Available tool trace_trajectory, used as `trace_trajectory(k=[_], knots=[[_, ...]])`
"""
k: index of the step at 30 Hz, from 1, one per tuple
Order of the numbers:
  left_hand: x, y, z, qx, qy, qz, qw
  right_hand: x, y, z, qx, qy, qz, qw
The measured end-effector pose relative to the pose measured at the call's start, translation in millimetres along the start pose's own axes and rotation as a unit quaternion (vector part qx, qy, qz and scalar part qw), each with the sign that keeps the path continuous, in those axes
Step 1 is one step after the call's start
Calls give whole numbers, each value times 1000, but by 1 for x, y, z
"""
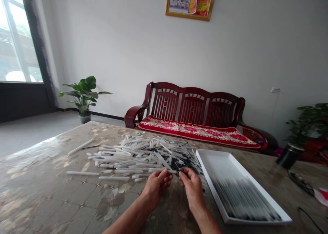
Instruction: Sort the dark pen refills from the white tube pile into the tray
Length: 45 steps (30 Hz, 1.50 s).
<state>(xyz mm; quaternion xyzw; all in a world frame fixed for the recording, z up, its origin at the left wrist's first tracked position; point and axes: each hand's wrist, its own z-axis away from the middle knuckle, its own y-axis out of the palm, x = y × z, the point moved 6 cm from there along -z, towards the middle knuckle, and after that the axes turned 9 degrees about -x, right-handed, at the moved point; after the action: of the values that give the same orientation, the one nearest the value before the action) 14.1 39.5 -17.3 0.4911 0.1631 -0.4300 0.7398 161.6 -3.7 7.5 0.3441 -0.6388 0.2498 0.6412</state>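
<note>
My left hand (158,186) is closed around a white pen barrel (169,171) held level just in front of the pile. At the barrel's right end, my right hand (191,183) pinches a small black piece (180,171); whether it is a cap or a pen tip, I cannot tell. Both hands are close together above the table. Behind them lies a loose heap of white pen barrels (133,159), mixed with thin black pen parts (167,155). To the right stands a shallow white box (215,196) holding a row of slim pens (246,196) with dark ends, blurred.
Single pen barrels (82,173) lie left of the heap on the patterned tabletop (64,200). Right of the box are a black cup (289,156) and a dark cable (301,182). A red wooden bench (193,104) stands beyond the table, a potted plant (84,94) at left.
</note>
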Motion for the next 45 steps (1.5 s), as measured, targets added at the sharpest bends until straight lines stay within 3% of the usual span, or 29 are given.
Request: trace_trajectory(k=[15,29,37,45], knots=[[0,-2,-1,-2,10,0,1000,-6,4,1,10,-2,-8,1000],[0,-4,-2,-4,53,-20,998,-10,0,-5,9,-151,142,978],[0,-4,-1,6,79,-30,996,9,5,5,35,-245,257,934],[2,-4,1,3,63,-40,997,6,6,9,54,-178,224,957]])
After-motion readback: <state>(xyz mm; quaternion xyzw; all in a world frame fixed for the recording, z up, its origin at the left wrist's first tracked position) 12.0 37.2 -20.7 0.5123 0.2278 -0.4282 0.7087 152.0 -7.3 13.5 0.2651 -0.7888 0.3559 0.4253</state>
